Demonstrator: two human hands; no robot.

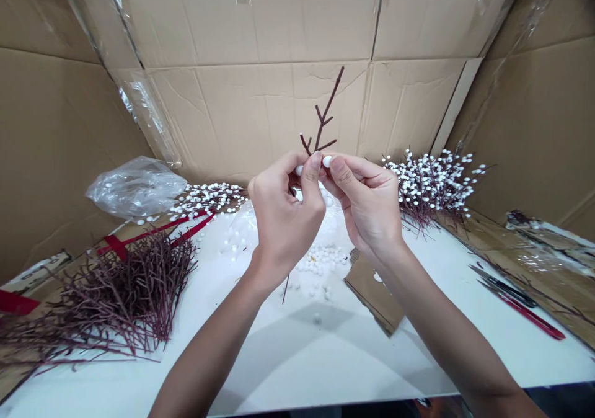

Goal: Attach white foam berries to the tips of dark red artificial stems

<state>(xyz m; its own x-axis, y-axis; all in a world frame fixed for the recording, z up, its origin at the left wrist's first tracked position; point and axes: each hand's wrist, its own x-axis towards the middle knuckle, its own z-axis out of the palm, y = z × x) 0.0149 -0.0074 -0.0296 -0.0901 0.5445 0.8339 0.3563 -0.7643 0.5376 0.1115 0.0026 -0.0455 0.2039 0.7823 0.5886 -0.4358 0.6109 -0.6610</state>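
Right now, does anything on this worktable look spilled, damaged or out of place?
Loose white balls lie scattered across the white tabletop, as if spilled rather than gathered. The cardboard scrap lies askew, its edge ragged as though torn.

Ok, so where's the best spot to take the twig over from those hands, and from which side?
Probably best to take the twig above its topmost fork, bringing the grip in from above: that stretch looks straight and bare, slants upward and stands free, while the left hand and right hand crowd its lower part.
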